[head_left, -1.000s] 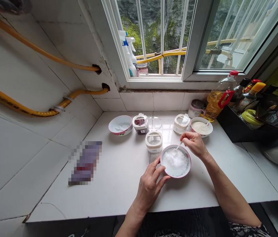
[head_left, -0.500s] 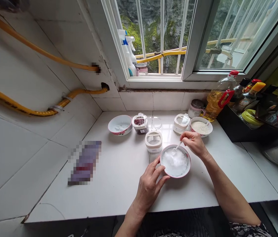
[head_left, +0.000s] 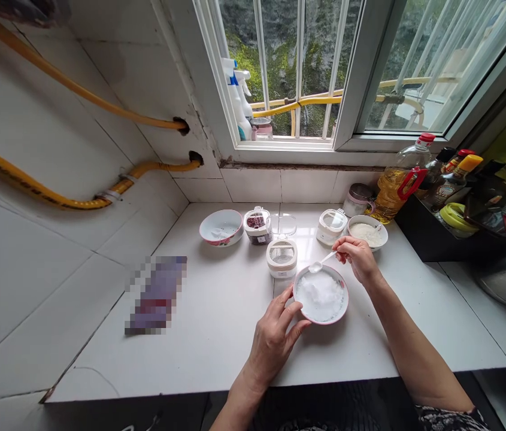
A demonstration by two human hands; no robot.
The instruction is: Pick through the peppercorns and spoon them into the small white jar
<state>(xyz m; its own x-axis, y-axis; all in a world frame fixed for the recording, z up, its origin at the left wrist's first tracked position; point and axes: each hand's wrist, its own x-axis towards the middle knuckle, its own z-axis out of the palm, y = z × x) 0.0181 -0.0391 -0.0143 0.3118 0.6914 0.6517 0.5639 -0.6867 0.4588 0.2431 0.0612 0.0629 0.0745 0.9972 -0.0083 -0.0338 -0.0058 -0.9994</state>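
A bowl of white powder or grains (head_left: 321,296) stands on the white counter (head_left: 208,335). My left hand (head_left: 275,332) grips its left rim, thumb at the front edge. Between the fingers of my right hand (head_left: 355,258) is a small white spoon (head_left: 320,264), its scoop over the bowl's far rim with some white stuff in it. Just behind the bowl sits a clear lidded container (head_left: 282,258). Further back are a container of dark red bits (head_left: 257,225) with its lid open, another clear container (head_left: 332,226) and a bowl of pale grains (head_left: 367,232).
A bowl with a pink-patterned outside (head_left: 221,228) stands at the back left. An oil bottle (head_left: 390,185), a dark-lidded jar (head_left: 357,199) and a black box of bottles (head_left: 418,230) line the back right. A blurred purple item (head_left: 156,296) lies on the left.
My right hand has drawn the spoon up out of the white contents, to the bowl's far rim. My left hand keeps its grip. The view has shifted slightly.
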